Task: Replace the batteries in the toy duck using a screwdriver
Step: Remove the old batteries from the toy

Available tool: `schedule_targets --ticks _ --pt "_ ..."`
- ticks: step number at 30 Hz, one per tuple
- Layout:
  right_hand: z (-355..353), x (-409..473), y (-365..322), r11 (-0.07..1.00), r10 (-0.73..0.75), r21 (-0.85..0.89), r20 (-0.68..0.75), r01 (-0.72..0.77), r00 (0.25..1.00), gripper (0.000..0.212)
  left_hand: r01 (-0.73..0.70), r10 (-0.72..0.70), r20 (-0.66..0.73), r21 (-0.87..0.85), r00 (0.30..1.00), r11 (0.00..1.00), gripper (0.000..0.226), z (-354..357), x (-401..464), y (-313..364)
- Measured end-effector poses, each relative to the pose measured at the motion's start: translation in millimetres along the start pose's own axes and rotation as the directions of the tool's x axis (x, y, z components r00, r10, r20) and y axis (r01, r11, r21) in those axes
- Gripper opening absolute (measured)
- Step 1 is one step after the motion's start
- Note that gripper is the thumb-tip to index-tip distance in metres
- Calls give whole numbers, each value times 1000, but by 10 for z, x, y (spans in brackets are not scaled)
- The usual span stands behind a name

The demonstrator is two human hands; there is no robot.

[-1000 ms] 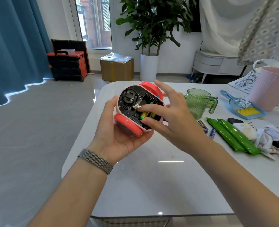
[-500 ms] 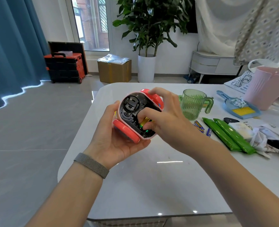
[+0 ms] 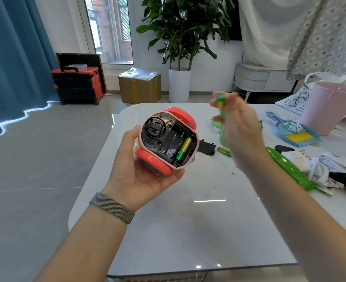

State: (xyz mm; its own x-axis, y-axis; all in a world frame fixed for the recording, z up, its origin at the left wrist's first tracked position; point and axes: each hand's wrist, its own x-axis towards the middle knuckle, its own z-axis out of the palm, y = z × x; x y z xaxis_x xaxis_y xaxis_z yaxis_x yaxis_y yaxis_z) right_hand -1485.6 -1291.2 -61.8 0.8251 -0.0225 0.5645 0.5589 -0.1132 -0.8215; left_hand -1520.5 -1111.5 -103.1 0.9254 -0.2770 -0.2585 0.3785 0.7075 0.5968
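Note:
My left hand (image 3: 141,174) cradles the pink toy duck (image 3: 168,139) upside down, its red wheels and black underside facing me. The battery bay is uncovered, with one green and gold battery (image 3: 184,149) left in the right slot and the other slots bare. My right hand (image 3: 239,127), blurred, is raised to the right of the toy and pinches a green battery (image 3: 220,101) between its fingertips. Another green battery (image 3: 224,150) lies on the white table (image 3: 188,231) next to the black battery cover (image 3: 206,147).
A green cup sits behind my right hand, mostly hidden. Two long green packets (image 3: 290,169), crumpled cloths (image 3: 330,171), a blue dustpan with a brush (image 3: 294,133) and a pink bin (image 3: 330,106) crowd the table's right side. A potted plant (image 3: 179,86) stands beyond the far edge.
My right hand has pulled a green battery out of the bay and lifted it up and to the right. The bay now shows one battery. The toy stays in my left hand.

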Motion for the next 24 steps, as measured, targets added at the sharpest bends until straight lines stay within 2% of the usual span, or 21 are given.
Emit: schedule_targets --ticks 2,3,4,5,7,10,12,14,18,24 --pt "-234 101 153 993 80 99 -140 -67 987 32 -5 5 1 -18 1000 1000 57 -8 -2 6" --pt "-336 129 259 993 113 36 -178 -108 978 31 -6 7 5 -26 1000 1000 57 -7 -5 7" --pt "-435 153 403 978 121 -143 -191 -149 974 30 -8 8 5 -34 1000 999 57 -5 -6 8" --pt "-524 167 554 915 138 -355 -168 -191 976 28 -11 11 2 -41 1000 999 58 -3 -6 8" --pt "-645 176 847 694 275 -665 -111 -277 955 22 -17 16 -8 -57 1000 998 58 0 3 9" --pt "-715 146 1175 447 439 -869 6 -212 899 37 -16 15 -16 -81 1000 997 58 -6 19 17" --pt "-708 133 1293 354 427 -930 66 -100 902 32 -12 11 -14 -78 1000 997 58 -8 23 19" --pt "-671 105 1305 297 379 -952 51 -69 924 25 -7 6 -6 -67 1000 998 57 -8 24 15" --pt "-621 58 1303 187 258 -982 35 -14 966 26 1 -1 -4 -50 1000 999 57 -18 36 6" --pt "-659 41 1395 165 215 -986 2 -34 977 23 3 -3 -10 -41 1000 999 58 -14 49 -1"
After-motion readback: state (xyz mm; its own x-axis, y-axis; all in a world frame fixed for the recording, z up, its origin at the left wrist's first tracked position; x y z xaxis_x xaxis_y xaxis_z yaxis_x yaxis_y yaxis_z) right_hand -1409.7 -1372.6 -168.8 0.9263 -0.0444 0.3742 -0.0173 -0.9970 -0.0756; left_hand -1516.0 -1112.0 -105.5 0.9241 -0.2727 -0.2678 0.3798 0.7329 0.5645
